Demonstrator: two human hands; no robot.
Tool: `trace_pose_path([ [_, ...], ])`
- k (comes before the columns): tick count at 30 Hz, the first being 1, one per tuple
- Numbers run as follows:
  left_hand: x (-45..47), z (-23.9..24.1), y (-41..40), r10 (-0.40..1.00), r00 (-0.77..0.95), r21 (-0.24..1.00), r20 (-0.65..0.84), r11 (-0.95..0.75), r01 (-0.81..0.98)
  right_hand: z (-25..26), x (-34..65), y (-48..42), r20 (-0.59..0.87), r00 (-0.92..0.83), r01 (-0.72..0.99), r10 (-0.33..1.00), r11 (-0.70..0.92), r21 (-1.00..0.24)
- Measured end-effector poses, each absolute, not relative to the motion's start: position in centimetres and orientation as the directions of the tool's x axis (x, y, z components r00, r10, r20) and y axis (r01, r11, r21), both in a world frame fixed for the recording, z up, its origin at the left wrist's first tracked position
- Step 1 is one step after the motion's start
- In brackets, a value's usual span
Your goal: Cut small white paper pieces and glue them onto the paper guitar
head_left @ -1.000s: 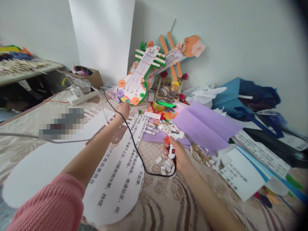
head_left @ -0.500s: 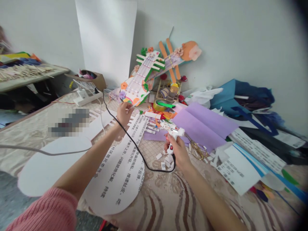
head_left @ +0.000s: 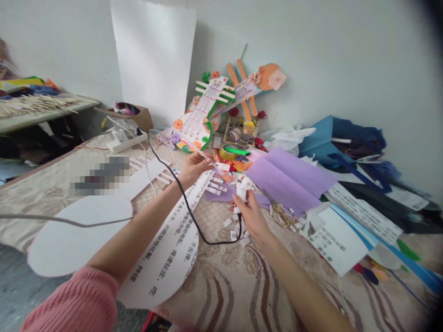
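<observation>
Across the patterned tablecloth (head_left: 224, 272), below a pale wall (head_left: 311, 60), a cardboard box (head_left: 145, 119) holds pink material (head_left: 125, 110) and a jar (head_left: 247, 134) stands seemingly inside a lattice tray (head_left: 231, 125). The left hand (head_left: 193, 169) pinches a thin pale strip (head_left: 200, 151) near the narrow end of a lettered cutout (head_left: 166, 253). The right hand (head_left: 254, 213) is wrapped round a white glue gun (head_left: 242, 190) beside purple sheets (head_left: 296, 180), its black cord (head_left: 194, 218) looping across the left forearm (head_left: 138, 234).
</observation>
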State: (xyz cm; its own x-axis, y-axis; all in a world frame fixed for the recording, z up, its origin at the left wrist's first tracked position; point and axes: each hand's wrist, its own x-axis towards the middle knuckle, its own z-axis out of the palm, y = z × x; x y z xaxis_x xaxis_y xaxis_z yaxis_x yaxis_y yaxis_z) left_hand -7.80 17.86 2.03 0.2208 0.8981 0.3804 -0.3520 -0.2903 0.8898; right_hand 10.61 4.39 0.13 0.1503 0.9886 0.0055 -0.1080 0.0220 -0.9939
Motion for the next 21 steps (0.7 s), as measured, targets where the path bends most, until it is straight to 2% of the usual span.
trace_pose_path([
  [7, -6.7, 1.2, 19.2, 0.879, 0.355, 0.948, 0.318, -0.291, -0.128, 0.3, 10.7, 4.7, -0.04, 0.203, -0.204, 0.978, 0.003, -0.979],
  [13, -5.1, -0.6, 19.0, 0.841, 0.509, 0.956, 0.185, -0.274, 0.105, 1.3, 10.7, 4.8, 0.041, 0.347, -0.272, 0.937, 0.143, -0.952],
  [18, -4.5, -1.1, 17.3, 0.758, 0.641, 0.896, 0.12, -0.36, 0.258, 1.8, 11.1, 4.9, 0.053, 0.382, -0.302, 0.922, 0.179, -0.937],
  [21, -5.3, -0.9, 16.6, 0.773, 0.609, 0.811, 0.177, -0.465, 0.355, 2.1, 11.4, 4.8, 0.053, 0.384, -0.318, 0.922, 0.186, -0.93],
])
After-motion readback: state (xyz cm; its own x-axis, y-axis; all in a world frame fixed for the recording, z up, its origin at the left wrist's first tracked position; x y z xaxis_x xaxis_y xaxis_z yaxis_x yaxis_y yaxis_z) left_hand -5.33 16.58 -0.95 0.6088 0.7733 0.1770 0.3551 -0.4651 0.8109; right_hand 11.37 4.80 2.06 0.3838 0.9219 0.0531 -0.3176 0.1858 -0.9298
